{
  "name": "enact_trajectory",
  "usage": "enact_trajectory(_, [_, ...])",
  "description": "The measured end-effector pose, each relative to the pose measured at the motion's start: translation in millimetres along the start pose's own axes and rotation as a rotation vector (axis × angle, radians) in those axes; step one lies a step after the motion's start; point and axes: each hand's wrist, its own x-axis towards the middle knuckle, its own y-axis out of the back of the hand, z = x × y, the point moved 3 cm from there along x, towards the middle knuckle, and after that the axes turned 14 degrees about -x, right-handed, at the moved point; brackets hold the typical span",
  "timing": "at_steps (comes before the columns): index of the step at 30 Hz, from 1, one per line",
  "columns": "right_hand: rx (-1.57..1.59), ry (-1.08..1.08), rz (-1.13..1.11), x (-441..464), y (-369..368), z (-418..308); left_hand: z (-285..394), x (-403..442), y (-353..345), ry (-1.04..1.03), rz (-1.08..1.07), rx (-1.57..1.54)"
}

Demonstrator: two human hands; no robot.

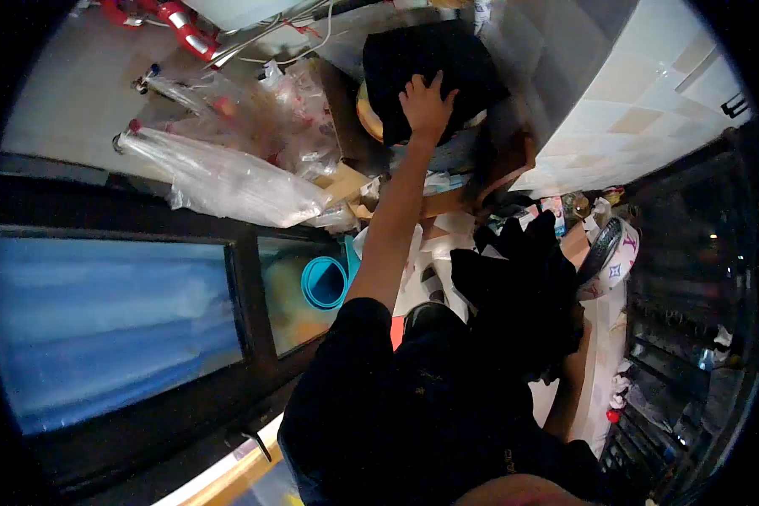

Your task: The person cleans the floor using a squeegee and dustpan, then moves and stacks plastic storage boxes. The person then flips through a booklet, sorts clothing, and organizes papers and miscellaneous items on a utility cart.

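Note:
My left hand reaches far forward and lies on a black cloth, palm down with the fingers spread. The cloth covers the top of something round with a yellowish rim. On the right side, a bundle of black clothing hangs crumpled over my right arm. The bundle hides my right hand, so its fingers do not show.
Clear plastic bags hang at the left, above a dark-framed window. A turquoise bucket is near my left arm. A white patterned headband-like loop lies among clutter by the tiled wall. A dark rack stands right.

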Motion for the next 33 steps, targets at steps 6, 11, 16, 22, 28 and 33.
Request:
enact_trajectory(6, [-0.120, 0.176, 0.019, 16, -24, -28, -43, 17, -23, 0.203, -0.071, -0.338])
enact_trajectory(11, [0.001, 0.103, 0.041, 18, -31, -18, -117, 27, 4, 0.712, 0.116, -1.573])
enact_trajectory(16, [-0.195, 0.043, 0.006, 22, -30, -21, -142, 38, 44, 0.627, 0.134, -1.760])
enact_trajectory(22, [-0.344, 0.132, 0.072, 20, -22, -8, -144, 56, 50, 0.547, 0.060, -1.642])
enact_trajectory(28, [-0.310, 0.170, 0.058, 8, -8, 2, -83, 45, 29, -0.147, 0.354, -0.352])
enact_trajectory(33, [-0.321, 0.231, -0.033, 20, -11, -18, -17, -35, 27, -0.316, -0.055, -0.254])
